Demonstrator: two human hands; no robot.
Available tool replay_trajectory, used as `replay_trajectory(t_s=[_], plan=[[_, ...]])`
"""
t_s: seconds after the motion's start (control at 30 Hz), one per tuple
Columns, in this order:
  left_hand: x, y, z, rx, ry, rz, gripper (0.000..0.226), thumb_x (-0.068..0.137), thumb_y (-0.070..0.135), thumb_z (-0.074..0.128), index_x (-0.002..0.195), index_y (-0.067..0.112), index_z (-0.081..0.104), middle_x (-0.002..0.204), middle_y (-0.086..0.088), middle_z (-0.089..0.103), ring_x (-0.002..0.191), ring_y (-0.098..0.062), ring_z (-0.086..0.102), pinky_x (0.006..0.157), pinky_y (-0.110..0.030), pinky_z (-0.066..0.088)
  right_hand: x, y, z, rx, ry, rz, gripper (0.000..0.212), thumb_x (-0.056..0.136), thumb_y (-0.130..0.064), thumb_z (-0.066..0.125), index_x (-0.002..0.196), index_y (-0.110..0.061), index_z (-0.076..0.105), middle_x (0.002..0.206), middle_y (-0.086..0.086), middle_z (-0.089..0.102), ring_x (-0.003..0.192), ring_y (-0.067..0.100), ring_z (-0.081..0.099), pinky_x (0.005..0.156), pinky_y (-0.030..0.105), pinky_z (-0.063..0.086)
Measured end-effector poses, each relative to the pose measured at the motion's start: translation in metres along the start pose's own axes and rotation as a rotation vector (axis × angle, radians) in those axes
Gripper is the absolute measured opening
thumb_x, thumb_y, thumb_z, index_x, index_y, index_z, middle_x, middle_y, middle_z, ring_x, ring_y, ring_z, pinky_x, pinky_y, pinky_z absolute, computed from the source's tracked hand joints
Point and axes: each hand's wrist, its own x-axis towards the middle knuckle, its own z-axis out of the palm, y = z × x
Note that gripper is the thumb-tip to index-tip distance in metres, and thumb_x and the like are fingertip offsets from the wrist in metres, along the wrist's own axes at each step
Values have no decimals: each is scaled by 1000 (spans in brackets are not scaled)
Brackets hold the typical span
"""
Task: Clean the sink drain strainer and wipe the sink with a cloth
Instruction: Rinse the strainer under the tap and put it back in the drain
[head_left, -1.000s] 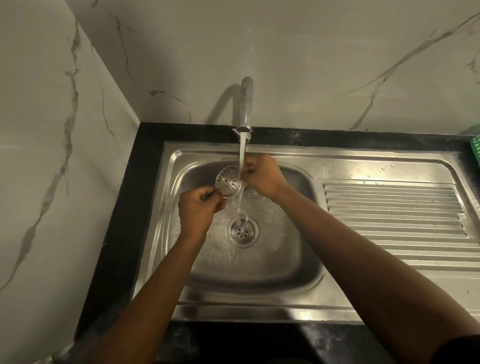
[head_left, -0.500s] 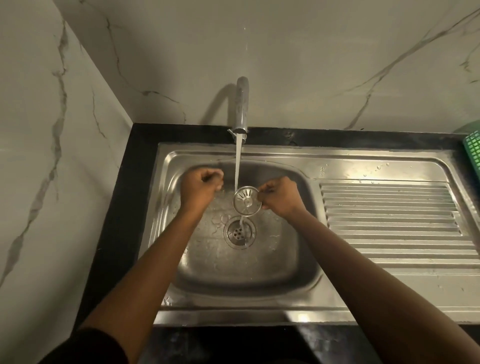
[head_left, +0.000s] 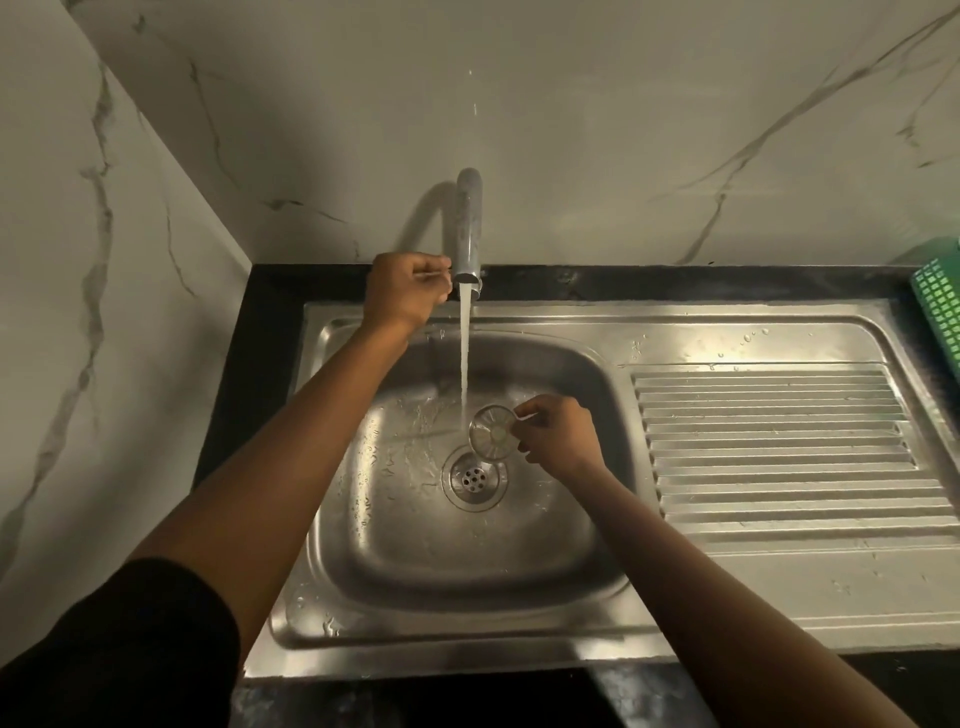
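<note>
A stainless steel sink (head_left: 363, 613) is set into a black tabletop (head_left: 270, 291), its ribbed drainboard (head_left: 779, 447) on the right side. Water (head_left: 464, 364) runs from the tap (head_left: 469, 228) at the back edge into the basin. The right hand (head_left: 558, 434) pinches the round metal strainer (head_left: 492, 433) by its rim, holding it tilted just beside the stream, above the open drain (head_left: 474, 477). The left hand (head_left: 408, 291) is curled in a narrow grip touching the tap spout. A green basket (head_left: 940, 296) sits at the far right corner.
</note>
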Motion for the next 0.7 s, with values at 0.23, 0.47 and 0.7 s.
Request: replay_trajectory(t_s=[0.23,0.47,0.7], plan=[[-9,-1,8,17,-71,64,27,88,9,80,82,35,74,81,16,75,77,-4,75,85,-33,65,3,3,3,55,6,33,12,92,-13,76,104,-12,77,71,-5,74,53,3,71,50,12,53],[-14,-24,0,-27,-194,31,31,96,4,68,125,14,74,127,-7,76,117,-15,72,106,-42,57,7,8,9,124,-3,93,9,89,-7,78,95,-13,75,75,0,76,52,4,72,49,12,53],[-76,-104,6,-46,-207,-288,17,98,9,69,114,8,74,105,-8,78,103,-33,77,95,-44,63,11,22,29,162,0,156,12,85,-3,78,91,-13,77,73,0,77,56,13,76,57,27,64]])
